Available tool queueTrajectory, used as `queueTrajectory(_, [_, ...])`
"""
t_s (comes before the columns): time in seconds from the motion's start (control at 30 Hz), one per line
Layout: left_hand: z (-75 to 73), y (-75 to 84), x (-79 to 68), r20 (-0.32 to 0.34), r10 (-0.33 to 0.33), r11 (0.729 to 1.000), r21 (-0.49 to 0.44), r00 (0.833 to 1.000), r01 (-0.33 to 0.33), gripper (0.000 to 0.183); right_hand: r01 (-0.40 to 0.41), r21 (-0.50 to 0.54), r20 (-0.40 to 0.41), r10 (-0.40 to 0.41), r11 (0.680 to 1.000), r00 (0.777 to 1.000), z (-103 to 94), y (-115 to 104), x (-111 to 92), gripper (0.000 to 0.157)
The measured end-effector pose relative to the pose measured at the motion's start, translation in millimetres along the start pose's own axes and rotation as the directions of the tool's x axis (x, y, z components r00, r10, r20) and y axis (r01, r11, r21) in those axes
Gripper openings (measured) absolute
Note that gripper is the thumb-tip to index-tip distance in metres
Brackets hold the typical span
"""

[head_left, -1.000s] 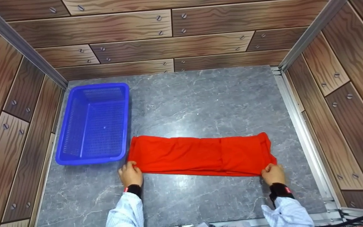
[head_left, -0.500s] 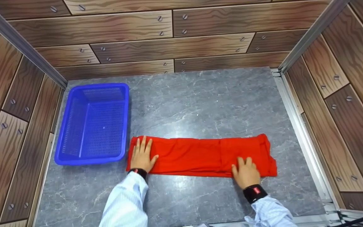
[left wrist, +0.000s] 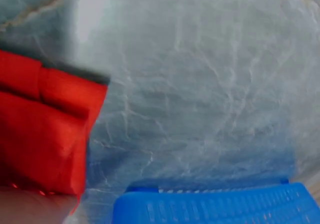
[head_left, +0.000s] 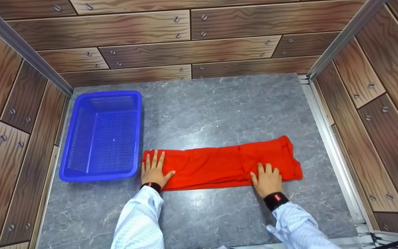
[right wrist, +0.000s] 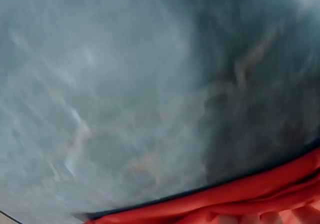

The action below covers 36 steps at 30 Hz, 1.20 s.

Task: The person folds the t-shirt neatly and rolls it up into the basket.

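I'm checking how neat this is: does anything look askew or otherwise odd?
Yes, mildly: the long folded strip of red cloth lies aslant, its right end higher in the head view, and that end's edge is uneven, with one corner jutting out.

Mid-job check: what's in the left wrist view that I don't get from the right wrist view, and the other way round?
Only the left wrist view shows the blue basket, partly, at the bottom, and part of the left hand. Only the right wrist view shows part of the right hand, at the bottom edge. Both show part of the red cloth and the gray marbled surface.
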<state>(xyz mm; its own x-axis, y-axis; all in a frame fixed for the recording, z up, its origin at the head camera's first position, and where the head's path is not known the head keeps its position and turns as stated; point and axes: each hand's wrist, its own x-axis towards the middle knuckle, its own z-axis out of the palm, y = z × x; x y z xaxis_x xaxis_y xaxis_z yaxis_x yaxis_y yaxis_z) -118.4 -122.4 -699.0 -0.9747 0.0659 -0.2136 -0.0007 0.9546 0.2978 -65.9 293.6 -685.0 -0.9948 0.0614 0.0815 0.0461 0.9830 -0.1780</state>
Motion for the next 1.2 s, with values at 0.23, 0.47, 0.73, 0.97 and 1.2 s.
queueTrajectory(0.23, [3.3,6.8,-1.3,-0.017,-0.084,0.996,-0.006,0.996,0.084,0.090,0.018,0.028,0.039,-0.019,0.999,0.999,0.3,0,36,0.055])
queueTrajectory(0.47, [6.8,18.9,-2.0,-0.092,-0.148,0.989,0.017,0.985,0.150,0.092,-0.003,0.035,0.086,0.000,0.999,0.996,-1.5,-1,63,0.057])
queueTrajectory(0.73, [13.3,35.7,-16.4,-0.136,-0.242,0.967,0.050,0.961,0.251,0.091,0.008,0.022,0.149,-0.012,1.000,0.989,-7.2,-2,81,0.056])
queueTrajectory(0.97, [13.3,38.3,-20.6,-0.182,-0.232,0.971,0.012,0.955,0.238,0.086,-0.092,0.024,0.258,0.082,0.996,0.963,-13.4,-26,94,0.057])
queueTrajectory(1.2, [-1.1,35.8,4.8,-0.172,0.133,0.991,0.027,0.976,-0.130,0.074,-0.059,0.013,0.206,0.055,0.998,0.977,-5.0,-83,65,0.060])
